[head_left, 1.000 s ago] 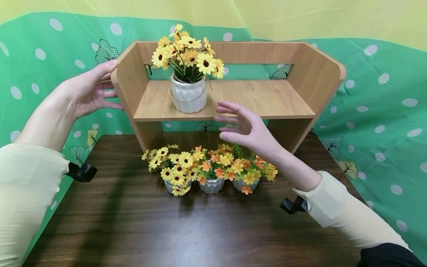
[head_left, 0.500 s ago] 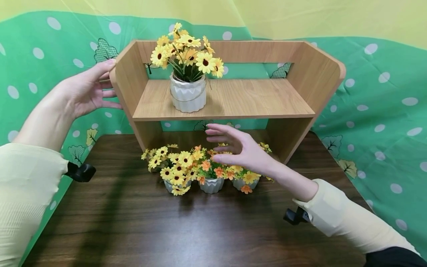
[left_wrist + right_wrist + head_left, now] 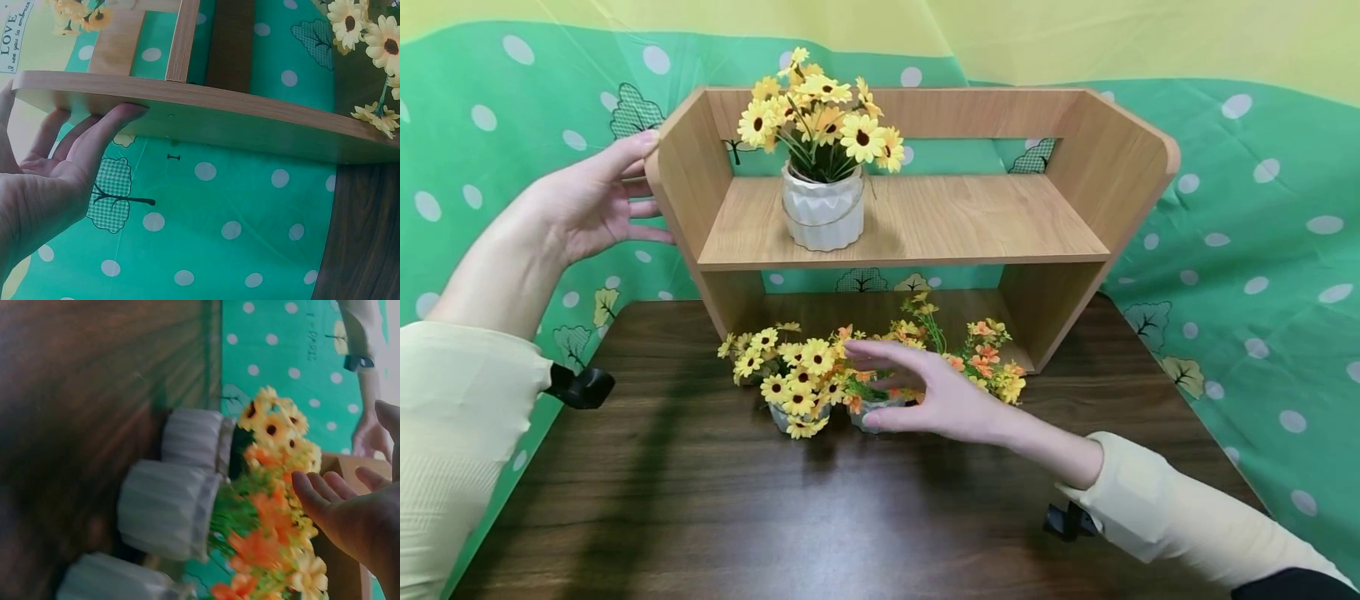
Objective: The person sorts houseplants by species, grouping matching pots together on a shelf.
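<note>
From head height I see the left hand (image 3: pixel 587 204) against the shelf (image 3: pixel 985 212), thumb at its side edge and fingers spread; a yellow plant (image 3: pixel 823 212) stands upright on the upper board; the right hand (image 3: pixel 943 400), thumb and fingers apart and gripping nothing, hangs before the row of plants (image 3: pixel 801 387) on the table (image 3: pixel 812 517), hiding part of it. From the left wrist, the fingers rest on the side's outer face; from the right wrist, grey pots (image 3: pixel 165 506) line up, their flowers (image 3: pixel 256 550) near the fingertips; touching or not, I cannot tell.
</note>
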Tool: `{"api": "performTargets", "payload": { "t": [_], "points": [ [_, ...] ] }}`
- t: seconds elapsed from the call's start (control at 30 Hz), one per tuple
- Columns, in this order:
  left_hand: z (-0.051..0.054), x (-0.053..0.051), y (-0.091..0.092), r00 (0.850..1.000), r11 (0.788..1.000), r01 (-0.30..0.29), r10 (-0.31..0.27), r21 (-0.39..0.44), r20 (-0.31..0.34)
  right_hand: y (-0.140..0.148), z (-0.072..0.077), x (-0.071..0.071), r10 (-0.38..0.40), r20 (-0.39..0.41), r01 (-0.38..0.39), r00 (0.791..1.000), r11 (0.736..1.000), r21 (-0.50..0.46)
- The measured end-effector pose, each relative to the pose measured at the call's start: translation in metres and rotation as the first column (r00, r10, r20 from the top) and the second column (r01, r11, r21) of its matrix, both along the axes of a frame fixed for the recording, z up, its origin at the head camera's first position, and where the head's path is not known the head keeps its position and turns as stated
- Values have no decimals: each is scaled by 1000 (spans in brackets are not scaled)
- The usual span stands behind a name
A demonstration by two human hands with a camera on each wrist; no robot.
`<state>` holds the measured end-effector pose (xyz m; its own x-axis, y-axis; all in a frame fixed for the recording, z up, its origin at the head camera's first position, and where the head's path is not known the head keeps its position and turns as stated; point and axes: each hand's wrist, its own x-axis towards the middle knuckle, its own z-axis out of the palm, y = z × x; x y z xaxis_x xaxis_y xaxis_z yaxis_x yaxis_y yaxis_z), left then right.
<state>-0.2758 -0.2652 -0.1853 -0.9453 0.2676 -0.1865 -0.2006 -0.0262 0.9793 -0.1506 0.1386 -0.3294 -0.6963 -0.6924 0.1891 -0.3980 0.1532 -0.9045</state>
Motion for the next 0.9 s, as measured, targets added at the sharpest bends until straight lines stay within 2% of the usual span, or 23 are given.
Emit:
{"api": "performTargets", "payload": {
  "t": [0.17,0.3,0.4,0.53,0.73,0.8,0.9],
  "points": [
    [0,0,1,1000,1000,-3,3,11,0,-4,-13,12,-3,-22,4,1000,998,59],
    [1,0,1,1000,1000,-7,7,5,1,-7,-16,16,-7,-52,13,999,995,98],
    [1,0,1,1000,1000,-7,7,4,0,-8,-18,20,-6,-74,14,997,995,102],
    [1,1,0,1000,1000,-4,4,8,-2,-10,-23,26,26,-47,-23,999,997,72],
    [-1,2,0,1000,1000,-1,1,16,4,-11,-34,34,45,-13,-44,999,995,88],
    [-1,2,1,1000,1000,0,0,16,5,-11,-38,37,53,-18,-51,998,994,92],
    [-1,2,2,1000,1000,4,-4,17,4,-9,-44,41,71,-73,-63,995,992,107]
  ]
}}
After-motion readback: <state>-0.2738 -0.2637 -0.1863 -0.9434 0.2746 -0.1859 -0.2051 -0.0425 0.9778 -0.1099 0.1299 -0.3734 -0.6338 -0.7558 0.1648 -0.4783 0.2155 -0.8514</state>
